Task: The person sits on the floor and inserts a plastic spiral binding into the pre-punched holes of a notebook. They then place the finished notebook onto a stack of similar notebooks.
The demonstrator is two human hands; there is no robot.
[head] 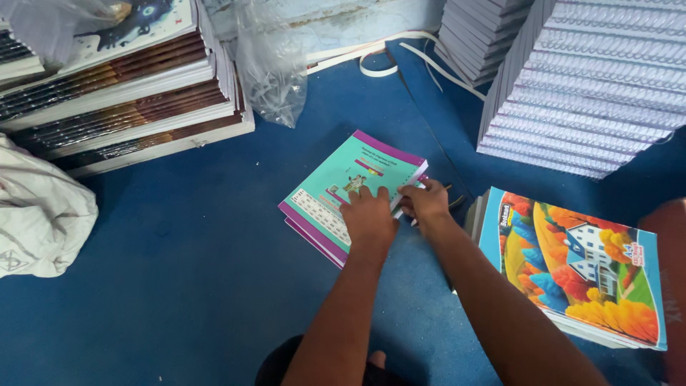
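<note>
A small pile of teal notebooks [350, 191] with purple edges lies on the blue floor [179, 271]. It is pressed flat by the left hand [368, 218], fingers spread over the top cover, while its right-hand edge is pinched by the right hand [425, 204] (apparently squaring the pile). Right of the pile sits a stack of colourful house-cover notebooks [572, 264]; beyond it, tall spiral-bound stacks [579, 86]. An even pile would call for both edges flush.
</note>
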